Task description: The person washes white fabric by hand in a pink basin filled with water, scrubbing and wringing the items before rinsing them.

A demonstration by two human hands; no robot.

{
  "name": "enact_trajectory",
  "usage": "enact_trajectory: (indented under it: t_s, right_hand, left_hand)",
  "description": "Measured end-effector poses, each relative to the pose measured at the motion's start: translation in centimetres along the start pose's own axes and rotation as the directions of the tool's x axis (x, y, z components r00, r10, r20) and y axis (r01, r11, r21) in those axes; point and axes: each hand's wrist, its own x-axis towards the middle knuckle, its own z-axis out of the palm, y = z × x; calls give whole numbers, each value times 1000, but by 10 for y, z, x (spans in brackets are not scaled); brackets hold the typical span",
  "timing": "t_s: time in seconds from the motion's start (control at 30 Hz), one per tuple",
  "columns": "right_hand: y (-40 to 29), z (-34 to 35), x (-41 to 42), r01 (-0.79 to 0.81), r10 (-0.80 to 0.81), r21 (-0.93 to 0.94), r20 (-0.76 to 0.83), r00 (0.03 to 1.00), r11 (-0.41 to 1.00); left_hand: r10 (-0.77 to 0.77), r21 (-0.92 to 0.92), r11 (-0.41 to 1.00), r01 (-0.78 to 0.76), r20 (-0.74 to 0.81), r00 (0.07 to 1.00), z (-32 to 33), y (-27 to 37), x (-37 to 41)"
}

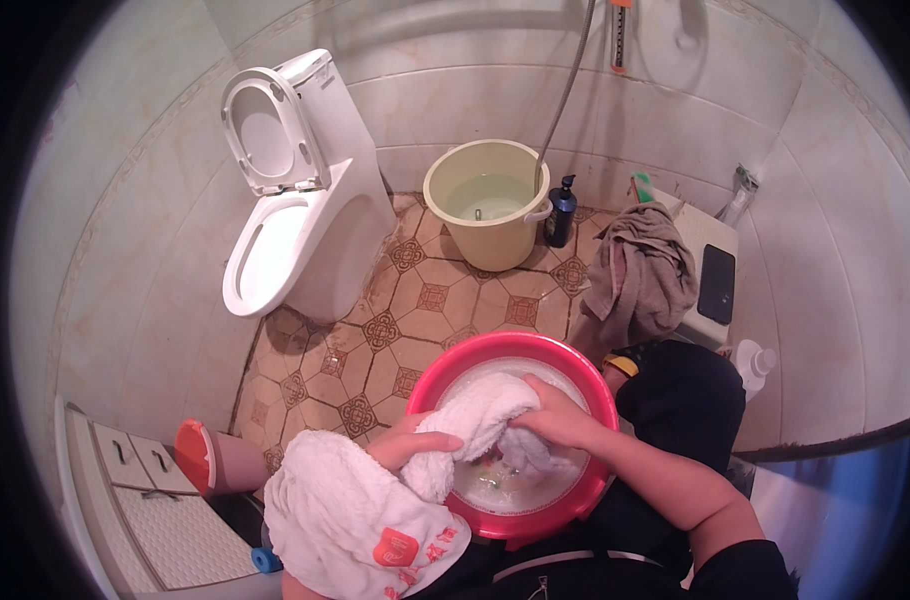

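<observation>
A white terry towel [479, 411] is bunched between my hands above a red plastic basin [599, 491]. My left hand [414, 444] grips it near the basin's left rim. On the right, my right hand [556, 412] holds the other end with the thumb on top. Part of the towel hangs down into cloudy, sudsy water [492, 499]. The rest, with a red patch and red print, drapes over my left forearm. Some coloured pattern shows through the water, too blurred to name.
A pale yellow bucket [485, 244] of water, with a shower hose [567, 97] in it, stands ahead beside a dark pump bottle [561, 214]. A toilet [312, 232] is at left, a pink bucket [234, 461] nearer. At right, a brown towel [642, 262] and a phone [716, 283] lie on a ledge.
</observation>
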Motion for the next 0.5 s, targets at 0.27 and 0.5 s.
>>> enact_trajectory:
  t_s: [0.27, 0.5]
  right_hand:
    - [-20, 1, -4, 157, -306, -625, -138, 942, 765]
    - [-7, 40, -19, 494, -568, -458, -28, 823, 739]
  left_hand:
    - [-31, -160, 987, 19, -71, 997, -2, -1, -5]
    - [-100, -371, 927, 53, -110, 989, -15, -1, -2]
